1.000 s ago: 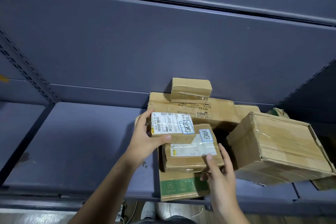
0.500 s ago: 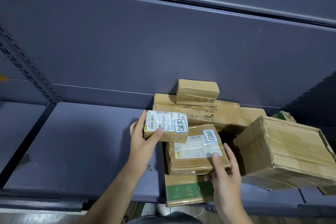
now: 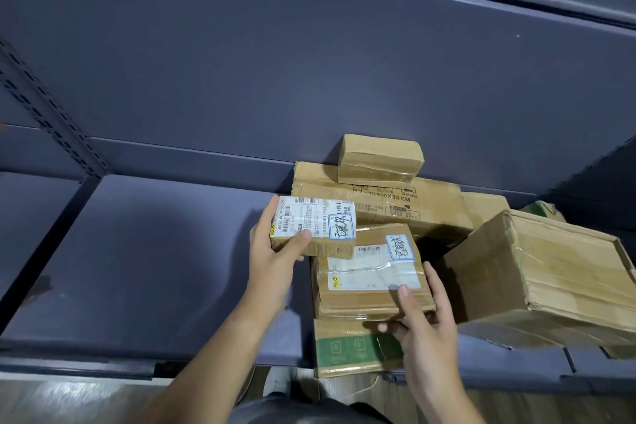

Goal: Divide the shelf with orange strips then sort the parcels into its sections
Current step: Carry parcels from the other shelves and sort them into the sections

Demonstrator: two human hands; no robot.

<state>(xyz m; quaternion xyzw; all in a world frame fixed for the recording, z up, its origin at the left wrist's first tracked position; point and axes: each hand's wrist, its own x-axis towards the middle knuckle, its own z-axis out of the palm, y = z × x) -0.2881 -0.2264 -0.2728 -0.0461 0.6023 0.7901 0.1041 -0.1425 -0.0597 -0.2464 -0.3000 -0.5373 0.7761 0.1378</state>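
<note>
- A small labelled parcel is lifted just above the shelf, at the left edge of the parcel pile, its white shipping label facing up.
- The left hand grips this parcel at its left end: the thumb lies on the label's lower left corner, the fingers wrap round the far left edge.
- Just beside it, lower right and partly under its corner, lies a flat taped parcel with its own label and a small handwritten sticker.
- The right hand holds the flat taped parcel at its near right corner, thumb pressed on top by the label, fingers along the right side and beneath.
- The flat taped parcel rests on a green-printed box that overhangs the shelf's front edge.
- Behind stands a long carton printed "10X10X33 CM", with a little taped box on top, against the back panel.
- A big tilted carton sits at the right, close by the right hand.
</note>
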